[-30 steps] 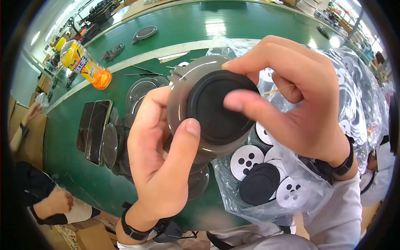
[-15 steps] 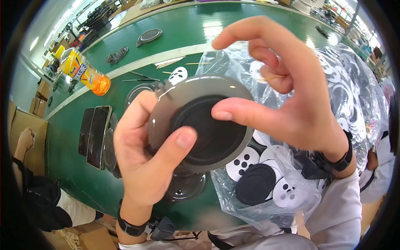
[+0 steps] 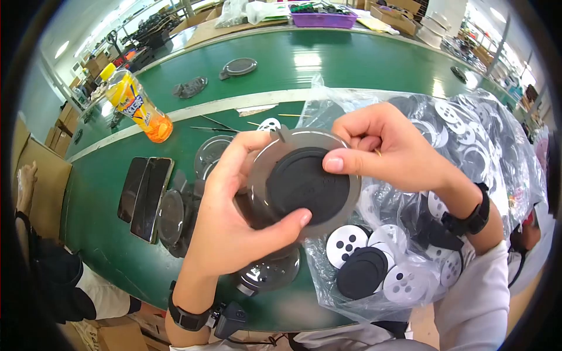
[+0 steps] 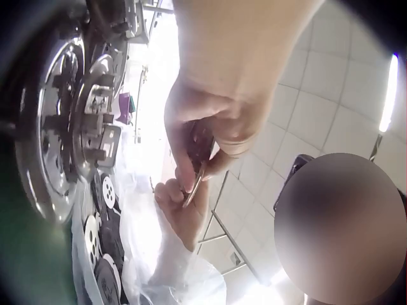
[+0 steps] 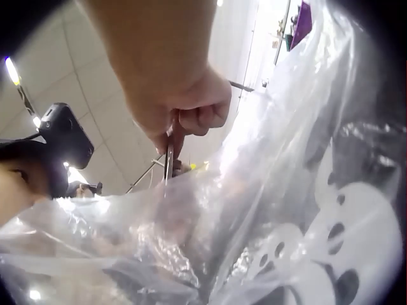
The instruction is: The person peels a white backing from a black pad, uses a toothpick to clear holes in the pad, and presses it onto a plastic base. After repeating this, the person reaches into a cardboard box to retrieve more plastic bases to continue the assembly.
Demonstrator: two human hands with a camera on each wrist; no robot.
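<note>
A round smoky see-through plastic cover (image 3: 310, 138) is held up over the table, a black disc (image 3: 298, 187) lying against its face. My left hand (image 3: 225, 228) grips the cover from the left, thumb on the disc's lower edge. At the upper right, my right hand (image 3: 404, 152) pinches the edge, its thumb on the disc. A thin stick (image 5: 241, 86) juts from the right hand's curled fingers in the right wrist view. In the left wrist view the cover appears edge-on (image 4: 195, 187) between both hands. Below lie more black discs (image 3: 358, 275) and white discs with holes (image 3: 345, 245).
A clear plastic bag (image 3: 497, 111) of white discs spreads across the right. More smoky covers (image 3: 171, 216) stand left of and beneath my left hand. Two phones (image 3: 146, 205), a drink bottle (image 3: 140, 111) and thin sticks (image 3: 211, 128) lie farther left and back on the green table (image 3: 111, 257).
My right hand has come down from its raised, spread pose to pinch the cover's edge. The cover has turned and shifted slightly. The head view now takes in more of the far table.
</note>
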